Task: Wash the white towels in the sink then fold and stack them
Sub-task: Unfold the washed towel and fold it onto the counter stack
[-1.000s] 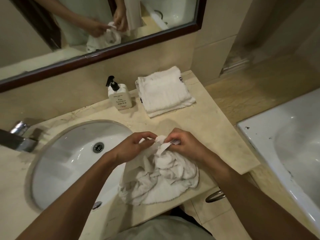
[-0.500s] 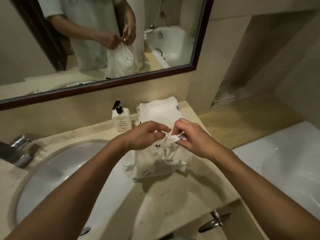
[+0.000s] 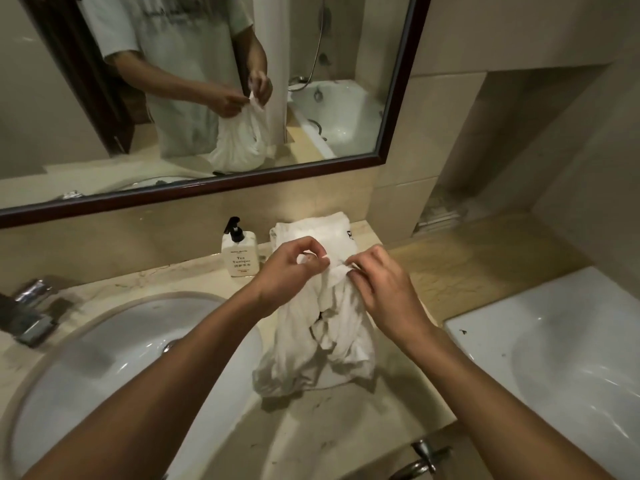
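Left hand (image 3: pixel 287 271) and right hand (image 3: pixel 382 285) pinching white towel's (image 3: pixel 318 348) top edge — hanging bunched, sink (image 3: pixel 114 358) basin beside it

Bathroom: sink (image 3: pixel 104 358), mirror (image 3: pixel 398 98), bathtub (image 3: pixel 571 358)

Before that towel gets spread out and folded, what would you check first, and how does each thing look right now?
1. Left hand pinches the towel's top edge: ok.
2. Right hand pinches the same edge: ok.
3. Held towel hangs open and flat: not ok, it is bunched and twisted.
4. Towel lifted off the counter: not ok, its lower end seems to rest there.
5. Folded towels by the wall are ready for stacking: ok.
6. Soap bottle stands apart from the held towel: ok.
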A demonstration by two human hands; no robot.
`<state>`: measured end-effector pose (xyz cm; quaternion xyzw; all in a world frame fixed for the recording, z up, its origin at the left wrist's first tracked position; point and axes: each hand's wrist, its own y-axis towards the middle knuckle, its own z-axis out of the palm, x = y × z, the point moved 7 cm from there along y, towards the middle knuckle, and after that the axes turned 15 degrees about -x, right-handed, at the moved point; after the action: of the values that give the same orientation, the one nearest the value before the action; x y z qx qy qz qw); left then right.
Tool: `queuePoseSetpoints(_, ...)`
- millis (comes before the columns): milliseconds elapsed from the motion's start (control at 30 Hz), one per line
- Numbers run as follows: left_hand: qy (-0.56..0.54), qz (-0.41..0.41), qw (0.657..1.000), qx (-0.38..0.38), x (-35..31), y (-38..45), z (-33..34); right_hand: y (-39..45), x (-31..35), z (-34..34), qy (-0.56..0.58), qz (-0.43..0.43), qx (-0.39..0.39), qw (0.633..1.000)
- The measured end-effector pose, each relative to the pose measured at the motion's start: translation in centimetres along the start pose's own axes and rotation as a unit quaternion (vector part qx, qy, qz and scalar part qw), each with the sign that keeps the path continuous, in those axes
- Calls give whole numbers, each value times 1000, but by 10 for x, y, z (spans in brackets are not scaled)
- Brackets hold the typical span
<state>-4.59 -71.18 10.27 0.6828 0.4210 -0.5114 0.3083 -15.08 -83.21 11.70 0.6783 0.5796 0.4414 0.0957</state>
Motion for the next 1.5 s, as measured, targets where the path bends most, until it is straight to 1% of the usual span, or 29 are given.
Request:
queuePoseSetpoints(67, 11, 4, 1000, -1, 6, 0, -3, -10, 13, 6, 46, -36, 39, 997)
queuePoseSetpoints(133, 10, 23, 999, 19, 5, -3, -4, -10, 24, 9, 91, -58, 64, 992)
queuePoseSetpoints(233, 20, 99, 991, 84, -9, -9, -5, 4, 21, 19, 80, -69, 77, 991)
queuePoseSetpoints(300, 56, 147, 980, 123, -19, -11, -11, 13, 18, 26, 127, -18, 145, 981)
queuePoseSetpoints(367, 104, 177, 968, 143, -25, -8, -17, 15, 19, 32, 189, 39, 218, 957)
queuePoseSetpoints(433, 144, 196, 959, 148, -27, -5, -21, 18, 18, 37, 184, 70, 251, 948)
queuePoseSetpoints(467, 153, 199, 957, 145, -27, -4, -21, 21, 18, 38, 172, 70, 257, 949)
queuePoseSetpoints(567, 157, 201, 959, 122, -22, 0, -24, 26, 23, 41, 136, 37, 273, 952)
queuePoseSetpoints(667, 152, 196, 963, 104, -15, 2, -25, 30, 30, 40, 84, -40, 287, 953)
queuePoseSetpoints(733, 165, 193, 963, 87, -8, 7, -26, 30, 30, 41, -9, -112, 288, 951)
queuePoseSetpoints(767, 171, 184, 966, 65, -4, 10, -31, 32, 25, 39, -65, -141, 275, 949)
queuePoseSetpoints(800, 176, 165, 970, 36, 0, 14, -41, 34, 17, 35, -107, -151, 259, 948)
queuePoseSetpoints(867, 181, 122, 976, -17, 7, 20, -71, 38, -7, 23, -133, -123, 245, 953)
queuePoseSetpoints(967, 189, 95, 975, -74, 17, 22, -119, 40, -48, 2, -145, -50, 270, 951)
queuePoseSetpoints(1067, 225, 95, 958, -149, 27, 22, -152, 32, -74, -2, -182, -21, 303, 935)
queuePoseSetpoints(1133, 245, 100, 950, -166, 33, 23, -156, 27, -73, 0, -174, -8, 330, 928)
queuePoseSetpoints(1200, 256, 107, 943, -184, 36, 24, -160, 24, -67, 5, -162, -6, 358, 920)
queuePoseSetpoints(1300, 262, 113, 933, -219, 31, 26, -172, 12, -62, 18, -185, -64, 419, 887)
queuePoseSetpoints(1367, 261, 119, 932, -220, 28, 29, -174, 2, -63, 22, -182, -69, 440, 877)
queuePoseSetpoints(1433, 259, 123, 932, -222, 26, 31, -174, 5, -63, 19, -153, -42, 412, 897)
queuePoseSetpoints(1500, 250, 106, 935, -229, 29, 32, -176, 16, -64, 10, -97, 35, 358, 928)
